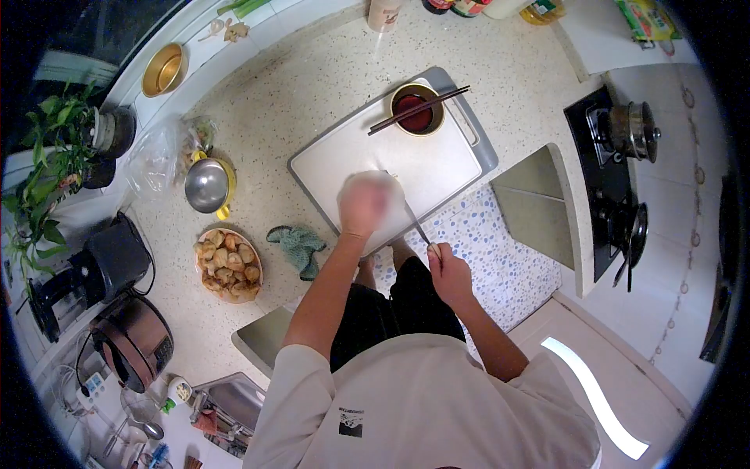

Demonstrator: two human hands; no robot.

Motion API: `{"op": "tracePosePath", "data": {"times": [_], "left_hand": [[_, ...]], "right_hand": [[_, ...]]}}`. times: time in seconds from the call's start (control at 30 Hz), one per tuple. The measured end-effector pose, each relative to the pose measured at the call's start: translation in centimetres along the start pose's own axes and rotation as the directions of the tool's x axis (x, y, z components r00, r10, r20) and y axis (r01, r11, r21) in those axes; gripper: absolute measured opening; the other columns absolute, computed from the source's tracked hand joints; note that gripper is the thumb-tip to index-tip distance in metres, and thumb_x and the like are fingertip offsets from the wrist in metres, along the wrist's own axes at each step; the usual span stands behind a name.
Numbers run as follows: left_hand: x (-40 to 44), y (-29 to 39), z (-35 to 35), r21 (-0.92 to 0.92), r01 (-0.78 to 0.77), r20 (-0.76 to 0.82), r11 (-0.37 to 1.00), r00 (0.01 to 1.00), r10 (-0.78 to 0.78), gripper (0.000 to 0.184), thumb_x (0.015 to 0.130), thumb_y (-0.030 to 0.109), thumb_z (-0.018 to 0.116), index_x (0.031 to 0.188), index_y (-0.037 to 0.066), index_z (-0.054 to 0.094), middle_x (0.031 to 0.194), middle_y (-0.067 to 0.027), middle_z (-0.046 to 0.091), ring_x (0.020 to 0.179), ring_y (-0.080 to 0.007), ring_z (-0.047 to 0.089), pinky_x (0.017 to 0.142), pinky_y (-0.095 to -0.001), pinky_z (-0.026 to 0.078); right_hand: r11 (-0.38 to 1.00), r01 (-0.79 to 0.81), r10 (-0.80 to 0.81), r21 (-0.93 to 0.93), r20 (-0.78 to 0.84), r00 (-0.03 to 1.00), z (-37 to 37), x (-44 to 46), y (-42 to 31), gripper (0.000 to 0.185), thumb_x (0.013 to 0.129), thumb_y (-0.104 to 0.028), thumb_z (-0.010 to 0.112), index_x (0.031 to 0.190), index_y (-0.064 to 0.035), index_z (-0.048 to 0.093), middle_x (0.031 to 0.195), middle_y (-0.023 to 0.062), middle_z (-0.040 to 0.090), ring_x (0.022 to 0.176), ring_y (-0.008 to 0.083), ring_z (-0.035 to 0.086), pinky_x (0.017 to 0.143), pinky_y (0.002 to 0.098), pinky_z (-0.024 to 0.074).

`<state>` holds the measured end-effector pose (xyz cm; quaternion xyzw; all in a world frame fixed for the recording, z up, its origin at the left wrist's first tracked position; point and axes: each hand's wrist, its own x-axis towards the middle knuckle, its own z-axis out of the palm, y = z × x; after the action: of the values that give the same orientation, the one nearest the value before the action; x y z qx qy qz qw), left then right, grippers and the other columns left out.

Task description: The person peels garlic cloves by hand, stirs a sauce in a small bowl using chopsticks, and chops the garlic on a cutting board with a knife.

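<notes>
My left hand [366,205] is over the near part of a white cutting board [332,156] with a grey rim. That area is blurred, so its fingers and anything under them cannot be made out. My right hand [451,275] is closed around the end of a knife [417,224], which slants up and left toward the board's near edge. The knife's far end runs into the blur near my left hand. On the board's far right side stands a bowl of dark red-brown liquid [412,113], with a pair of dark chopsticks [380,126] across its rim.
Left on the speckled counter are a bowl of browned food pieces [227,266], a green cloth [298,248] and a metal bowl with yellow handles [206,186]. A rice cooker [133,344] stands beyond, above a sink [238,395]. A stove with a pot [630,131] is at right.
</notes>
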<state>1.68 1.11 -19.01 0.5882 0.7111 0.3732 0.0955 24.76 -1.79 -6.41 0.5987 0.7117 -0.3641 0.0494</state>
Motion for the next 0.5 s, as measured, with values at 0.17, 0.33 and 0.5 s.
{"op": "tracePosePath", "data": {"times": [0.17, 0.33, 0.5], "left_hand": [[-0.6, -1.1, 1.0, -0.013, 0.005, 0.01, 1.0, 1.0, -0.005, 0.015, 0.076, 0.007, 0.077, 0.089, 0.01, 0.072, 0.095, -0.0058, 0.069, 0.084, -0.028, 0.065, 0.072, -0.0374, 0.057], [-0.3, -0.6, 0.7, -0.02, 0.019, 0.013, 1.0, 1.0, -0.019, 0.013, 0.077, 0.006, 0.077, 0.088, 0.009, 0.072, 0.094, -0.0054, 0.069, 0.084, -0.0274, 0.065, 0.072, -0.0369, 0.056], [0.5, 0.6, -0.5, -0.065, -0.049, -0.071, 0.997, 0.997, 0.044, 0.011, 0.077, 0.007, 0.077, 0.086, 0.009, 0.072, 0.094, -0.0049, 0.07, 0.085, -0.0267, 0.066, 0.073, -0.0362, 0.057]], "right_hand": [[1.0, 0.008, -0.008, 0.025, -0.022, 1.0, -0.5, -0.7, 0.1, 0.031, 0.104, -0.038, 0.05, 0.106, -0.0071, 0.055, 0.077, 0.0237, 0.067, 0.073, 0.0472, 0.065, 0.063, 0.0564, 0.049], [0.999, 0.026, -0.025, 0.02, -0.027, 0.999, -0.5, -0.9, 0.3, 0.03, 0.104, -0.037, 0.05, 0.107, -0.0084, 0.055, 0.075, 0.0233, 0.066, 0.071, 0.0474, 0.064, 0.062, 0.0566, 0.0486], [0.999, 0.035, -0.034, 0.029, -0.023, 0.999, -0.5, -0.9, 0.3, 0.029, 0.104, -0.037, 0.051, 0.108, -0.0092, 0.056, 0.075, 0.0234, 0.066, 0.071, 0.0477, 0.064, 0.062, 0.0568, 0.0486]]}}
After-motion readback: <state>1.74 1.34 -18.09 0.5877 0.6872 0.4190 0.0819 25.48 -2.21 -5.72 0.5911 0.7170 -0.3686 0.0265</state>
